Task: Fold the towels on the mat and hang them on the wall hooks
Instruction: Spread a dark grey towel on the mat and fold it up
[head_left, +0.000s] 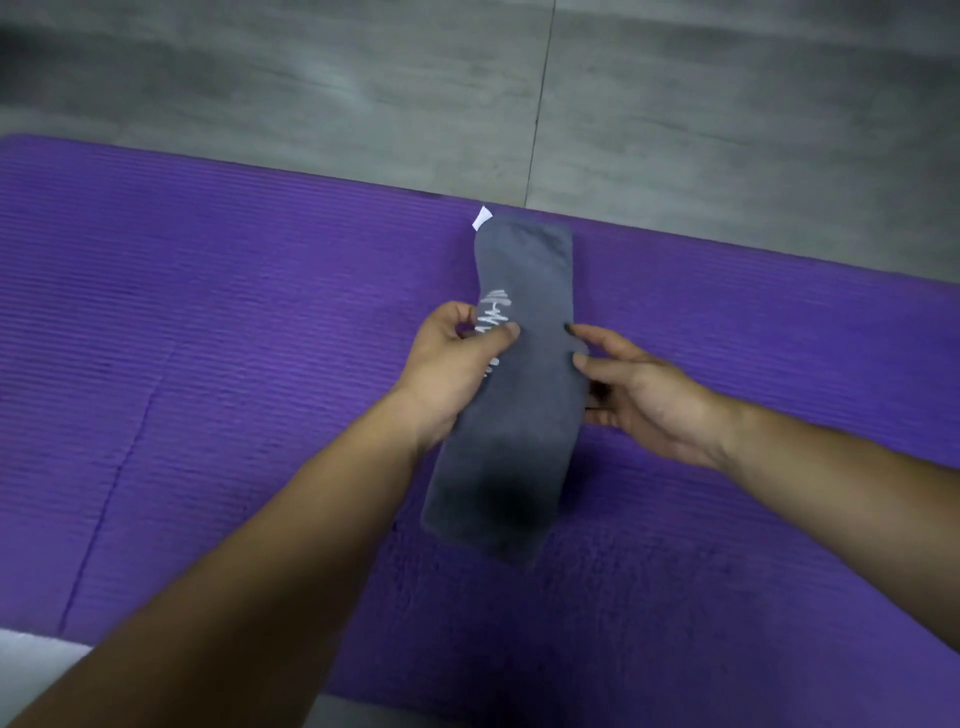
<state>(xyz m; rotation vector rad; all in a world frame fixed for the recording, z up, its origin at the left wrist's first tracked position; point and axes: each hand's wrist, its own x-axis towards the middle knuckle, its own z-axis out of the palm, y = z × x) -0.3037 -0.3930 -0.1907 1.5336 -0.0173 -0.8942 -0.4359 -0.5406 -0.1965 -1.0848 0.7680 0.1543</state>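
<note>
A person holds a grey towel (519, 415), folded into a long narrow strip, over a purple exercise mat (208, 338). Its long axis runs from the viewer toward the mat's far edge, leaning slightly right at the far end. A white tag (482, 217) sticks out at the far left corner. The left hand (452, 364) grips the left edge, thumb on top, partly covering white lettering (493, 312) that cannot be read. The right hand (644, 400) pinches the right edge, thumb above and lower fingers tucked beneath, half hidden. The near end is blurred and shadowed. Bare mat lies to either side; grey tiled floor (363, 78) runs beyond. A pale object (31, 660) is cut off at lower left.
</note>
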